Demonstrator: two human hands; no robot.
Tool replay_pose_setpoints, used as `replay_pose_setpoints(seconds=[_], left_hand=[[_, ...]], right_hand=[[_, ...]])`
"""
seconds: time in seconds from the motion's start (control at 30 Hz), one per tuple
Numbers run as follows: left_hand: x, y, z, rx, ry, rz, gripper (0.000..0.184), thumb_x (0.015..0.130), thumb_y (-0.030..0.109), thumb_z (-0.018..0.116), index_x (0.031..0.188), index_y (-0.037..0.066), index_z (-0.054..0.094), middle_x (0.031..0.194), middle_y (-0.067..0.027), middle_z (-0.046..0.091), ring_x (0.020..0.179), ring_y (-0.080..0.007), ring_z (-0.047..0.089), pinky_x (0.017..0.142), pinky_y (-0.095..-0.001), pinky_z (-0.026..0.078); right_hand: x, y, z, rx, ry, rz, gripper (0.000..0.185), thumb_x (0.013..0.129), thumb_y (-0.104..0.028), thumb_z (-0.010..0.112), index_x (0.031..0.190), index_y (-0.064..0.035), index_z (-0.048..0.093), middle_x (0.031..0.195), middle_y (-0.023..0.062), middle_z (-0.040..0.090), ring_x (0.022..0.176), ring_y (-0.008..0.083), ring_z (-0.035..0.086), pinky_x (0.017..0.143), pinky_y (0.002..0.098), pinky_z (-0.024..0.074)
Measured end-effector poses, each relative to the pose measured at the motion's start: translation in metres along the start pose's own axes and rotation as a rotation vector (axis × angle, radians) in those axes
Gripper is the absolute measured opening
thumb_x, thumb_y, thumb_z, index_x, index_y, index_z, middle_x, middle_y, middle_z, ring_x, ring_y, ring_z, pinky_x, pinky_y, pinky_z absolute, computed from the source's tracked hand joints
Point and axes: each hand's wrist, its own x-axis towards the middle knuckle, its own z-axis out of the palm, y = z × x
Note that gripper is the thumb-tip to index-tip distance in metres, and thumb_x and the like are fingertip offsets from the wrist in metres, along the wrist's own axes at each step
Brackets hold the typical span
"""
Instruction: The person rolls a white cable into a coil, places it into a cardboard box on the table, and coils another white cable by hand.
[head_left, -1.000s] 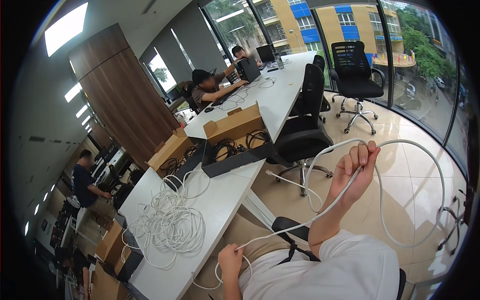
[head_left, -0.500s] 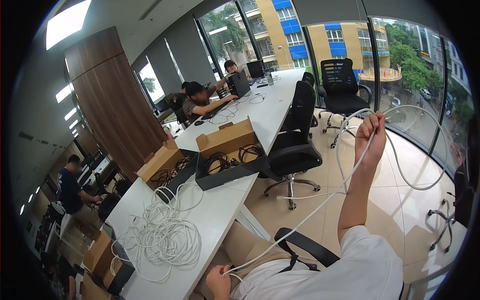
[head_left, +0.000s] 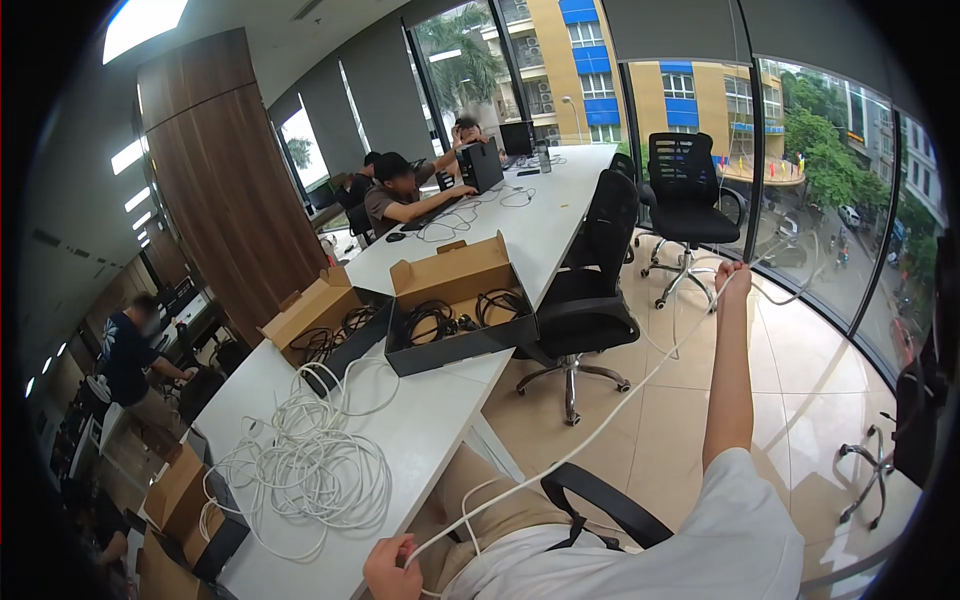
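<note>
A white network cable (head_left: 590,437) runs in a long diagonal between my two hands. My right hand (head_left: 733,278), at the end of an outstretched arm, is closed around it. Loose loops of the same cable hang beyond that hand, blurred against the window. Low in front of my body, my left hand (head_left: 393,568) is closed on the cable's nearer stretch, and a thin loop droops over my lap. A tangled pile of white cable (head_left: 310,470) lies on the white table (head_left: 420,440) to the left of my hands.
Two open cardboard boxes with black cables, a right one (head_left: 460,345) and a left one (head_left: 350,345), stand on the table. Another open box (head_left: 200,520) sits at lower left. Black office chairs (head_left: 590,300) stand right. People work around a computer tower (head_left: 480,166) farther back.
My right arm has stretched farther out and its hand sits lower, with the loops swinging beyond it. My left hand has moved left, and the cable between my hands is longer.
</note>
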Motion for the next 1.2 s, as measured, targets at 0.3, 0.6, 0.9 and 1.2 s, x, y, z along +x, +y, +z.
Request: replay_pose_setpoints(seconds=[0.3,0.6,0.9,1.2], left_hand=[[0.008,0.048,-0.040,0.162,0.033,-0.156,0.020,0.078,0.003,0.067,0.099,0.002,0.068,0.079,-0.0133,0.064,0.064,-0.0256,0.061,0.059,-0.0331,0.049],[0.000,0.063,-0.088,0.146,0.169,-0.297,0.024,0.080,-0.003,0.066,0.104,0.000,0.065,0.083,-0.0064,0.060,0.052,-0.0100,0.039,0.046,-0.0265,0.033],[-0.047,0.055,-0.156,0.193,0.171,-0.372,0.039,0.078,-0.006,0.068,0.115,0.001,0.060,0.097,-0.0047,0.059,0.053,-0.0052,0.035,0.045,-0.0229,0.030],[-0.063,0.076,-0.180,0.182,0.259,-0.318,0.037,0.077,-0.008,0.068,0.112,0.000,0.061,0.096,-0.0070,0.061,0.062,-0.0062,0.043,0.054,-0.0201,0.036]], right_hand=[[0.095,-0.005,-0.206,-0.128,0.374,-0.014,0.012,0.088,-0.003,0.037,0.079,-0.0093,0.031,0.063,-0.0002,0.027,0.047,0.0125,0.025,0.043,0.0253,0.0308],[0.073,-0.020,-0.219,-0.206,0.487,-0.065,0.008,0.086,-0.003,0.037,0.084,-0.0075,0.030,0.067,0.0027,0.028,0.046,0.0140,0.024,0.039,0.0256,0.0316],[0.121,-0.024,-0.229,-0.121,0.336,-0.052,0.017,0.084,0.005,0.035,0.099,-0.0028,0.038,0.072,0.0024,0.030,0.047,0.0115,0.024,0.040,0.0231,0.0299],[0.138,-0.006,-0.239,-0.102,0.348,-0.006,0.009,0.087,-0.001,0.033,0.091,-0.0079,0.038,0.067,0.0002,0.029,0.045,0.0108,0.023,0.038,0.0218,0.0281]])
